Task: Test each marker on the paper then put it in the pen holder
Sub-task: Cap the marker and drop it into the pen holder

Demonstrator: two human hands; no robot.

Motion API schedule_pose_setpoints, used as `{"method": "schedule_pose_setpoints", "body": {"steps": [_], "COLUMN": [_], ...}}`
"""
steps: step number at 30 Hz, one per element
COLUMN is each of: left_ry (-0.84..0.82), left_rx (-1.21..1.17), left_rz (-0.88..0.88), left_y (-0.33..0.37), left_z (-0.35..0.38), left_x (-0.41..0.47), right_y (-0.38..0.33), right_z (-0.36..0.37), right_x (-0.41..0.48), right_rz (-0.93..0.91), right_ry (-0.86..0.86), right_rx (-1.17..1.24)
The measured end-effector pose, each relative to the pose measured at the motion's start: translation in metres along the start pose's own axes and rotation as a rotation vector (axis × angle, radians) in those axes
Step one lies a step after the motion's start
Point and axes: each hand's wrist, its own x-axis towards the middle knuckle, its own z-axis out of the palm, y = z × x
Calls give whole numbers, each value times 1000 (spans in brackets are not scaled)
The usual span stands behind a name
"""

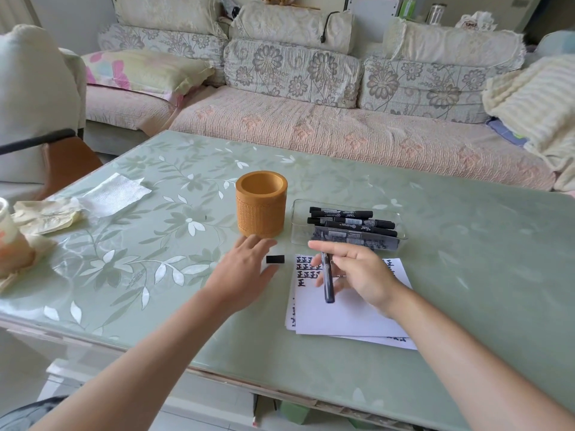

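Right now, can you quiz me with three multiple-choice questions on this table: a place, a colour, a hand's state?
1. Colour of the pen holder? A blue; B white; C orange-brown.
2. Where is the loose black cap? A on the table, left of the paper; B on the paper; C in the pen holder.
3. The right hand? A empty; B holds a marker; C grips the pen holder.
Key: C, its wall shows it; A, it lies beside the sheets; B, it curls round the marker.

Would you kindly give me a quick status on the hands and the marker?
Right hand holds marker over paper. Left hand open, beside loose cap. Pen holder upright, mouth unblocked.
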Motion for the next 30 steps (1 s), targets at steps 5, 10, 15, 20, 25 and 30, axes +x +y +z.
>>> {"method": "schedule_pose_setpoints", "body": {"steps": [5,10,15,20,25,30], "left_ry": [-24,87,127,119,47,12], "left_rx": [-13,-182,-241,-234,-242,-251], "left_rz": [-9,43,82,117,202,246], "left_y": [1,10,17,19,24,21], "left_z": [6,-2,-6,-8,-11,-17], "left_x": [7,7,6,5,4,5], "right_y": [-2,9,8,4,1,-4], "right_z": [-2,-8,-9,-4,3,7], "right_x": [-1,6,6,4,1,-2], "right_rz": [-4,-121,-107,-99,-92,-128], "right_ry": [26,225,289,249,181,193], "right_rx": [-207,-491,-660,-720,-737,-786]}}
